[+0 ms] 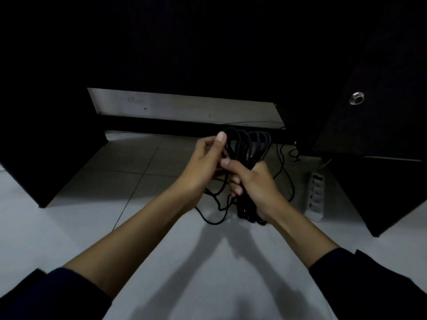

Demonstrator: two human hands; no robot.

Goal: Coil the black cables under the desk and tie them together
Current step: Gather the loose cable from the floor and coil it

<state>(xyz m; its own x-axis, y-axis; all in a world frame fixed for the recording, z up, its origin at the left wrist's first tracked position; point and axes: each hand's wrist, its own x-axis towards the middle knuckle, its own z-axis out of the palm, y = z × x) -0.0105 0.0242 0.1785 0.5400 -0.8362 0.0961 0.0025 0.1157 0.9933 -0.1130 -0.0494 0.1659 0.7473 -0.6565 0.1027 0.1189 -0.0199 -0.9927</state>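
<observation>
Black cables [248, 144] are gathered into a bundle of loops, held upright in mid-air above the floor, in front of the low dark rail under the counter. The loops fan out at the top, just above both hands, and the lower end of the bundle hangs down past the right wrist towards the floor.

Right hand [253, 181]: fingers and thumb are curled round the middle of the bundle, gripping it. Left hand [204, 165]: touching the left side of the loops, thumb raised along them, fingers curled in towards the right hand; it appears to pinch a strand, but the exact strand cannot be made out in the dim light. The two hands are touching or very nearly so.

Loose lengths of cable [213, 211] trail from the bundle down to the floor below the hands and lie there in slack curves. Another thin strand runs off to the right, behind the right hand, towards the back of the space.

White power strip [316, 196] lies on the floor to the right of the hands, near a dark cabinet [379, 107] that carries a round metal lock. A pale panel [184, 106] runs across the back above the rail. A dark side panel [44, 144] stands at the left. The floor [129, 162] is light tile. Both forearms are bare, with dark sleeves [369, 282] pushed up near the elbows.
</observation>
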